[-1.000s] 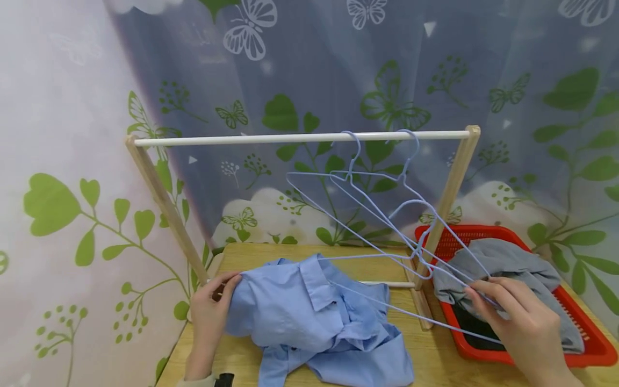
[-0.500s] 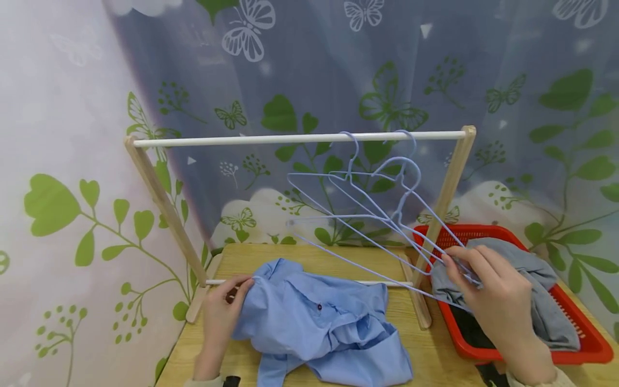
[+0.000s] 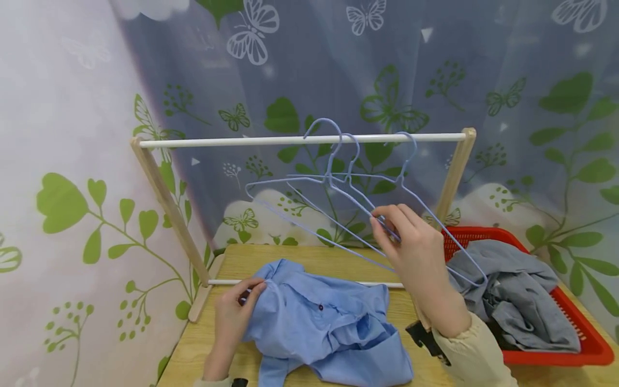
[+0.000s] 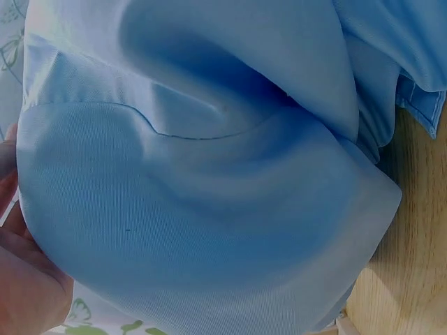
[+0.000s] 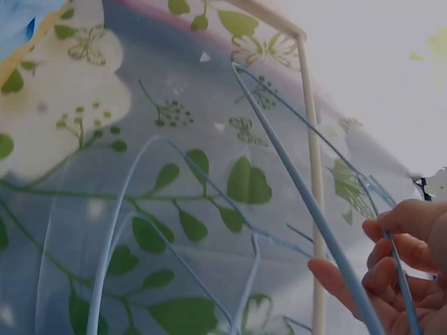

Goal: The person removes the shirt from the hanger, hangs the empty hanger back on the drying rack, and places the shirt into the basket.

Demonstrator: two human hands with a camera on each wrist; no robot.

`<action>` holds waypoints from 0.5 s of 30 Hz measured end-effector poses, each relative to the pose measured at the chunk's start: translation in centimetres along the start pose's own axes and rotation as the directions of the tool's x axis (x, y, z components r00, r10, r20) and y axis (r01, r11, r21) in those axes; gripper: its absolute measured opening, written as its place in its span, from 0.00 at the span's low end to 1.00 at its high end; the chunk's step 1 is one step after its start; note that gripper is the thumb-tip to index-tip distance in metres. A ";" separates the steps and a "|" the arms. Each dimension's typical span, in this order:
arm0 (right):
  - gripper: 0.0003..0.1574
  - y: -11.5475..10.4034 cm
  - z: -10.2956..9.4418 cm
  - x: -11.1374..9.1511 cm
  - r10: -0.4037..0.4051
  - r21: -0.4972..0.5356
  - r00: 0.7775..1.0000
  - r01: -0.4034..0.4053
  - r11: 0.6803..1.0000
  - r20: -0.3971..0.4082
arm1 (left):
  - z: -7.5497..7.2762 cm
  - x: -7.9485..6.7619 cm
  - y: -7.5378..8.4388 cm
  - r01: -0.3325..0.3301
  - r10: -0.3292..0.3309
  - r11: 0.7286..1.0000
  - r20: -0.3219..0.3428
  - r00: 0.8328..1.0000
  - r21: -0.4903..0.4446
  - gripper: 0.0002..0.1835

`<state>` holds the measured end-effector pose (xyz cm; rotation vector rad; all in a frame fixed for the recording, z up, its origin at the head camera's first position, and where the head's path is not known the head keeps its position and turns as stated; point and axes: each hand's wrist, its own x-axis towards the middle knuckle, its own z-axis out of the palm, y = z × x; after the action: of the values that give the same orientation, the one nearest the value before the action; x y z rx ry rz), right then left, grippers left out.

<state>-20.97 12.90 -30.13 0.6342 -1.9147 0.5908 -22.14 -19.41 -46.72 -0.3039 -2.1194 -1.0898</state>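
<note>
A light blue collared shirt (image 3: 333, 328) lies crumpled on the wooden table. My left hand (image 3: 237, 309) pinches its left upper edge between thumb and fingers; in the left wrist view the cloth (image 4: 209, 216) bulges beside the hand (image 4: 35, 286). My right hand (image 3: 418, 258) grips a thin blue clothes hanger (image 3: 332, 160) by its right sloping arm, high over the shirt. The hanger's hook overlaps the rack's white rod (image 3: 232, 141) in the head view. Fingers and thumb of the right hand (image 5: 405, 258) close on the wire in the right wrist view.
Two more blue hangers, one nearer the middle (image 3: 357, 153) and one to the right (image 3: 411, 153), hang from the rod. A red basket (image 3: 587, 352) holding grey clothes (image 3: 532, 301) stands at right. Wooden rack legs (image 3: 169, 209) flank the shirt; a patterned curtain is behind.
My right hand has carried the hanger up and left, out from the basket side and away from the shirt to the rod. The left hand has shifted slightly right, still pinching the shirt.
</note>
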 end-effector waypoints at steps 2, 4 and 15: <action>0.04 -0.2 1.2 0.7 0.023 0.018 1.000 -0.023 1.000 0.018 | -0.1 -0.1 0.0 0.014 -0.014 1.000 -0.001 1.000 -0.002 0.04; 0.03 -0.3 2.3 1.3 0.049 0.023 0.998 -0.050 0.999 0.036 | -0.2 -0.1 0.0 0.019 -0.019 1.000 -0.001 1.000 -0.005 0.04; 0.05 0.1 6.2 2.3 0.176 0.025 0.972 -0.182 0.983 0.157 | -0.9 -0.2 -0.2 0.017 -0.017 1.000 -0.008 1.000 -0.016 0.05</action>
<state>-25.94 8.59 -30.47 0.5485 -2.1259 0.7126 -21.70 -20.18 -46.61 -0.2887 -2.1100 -1.1170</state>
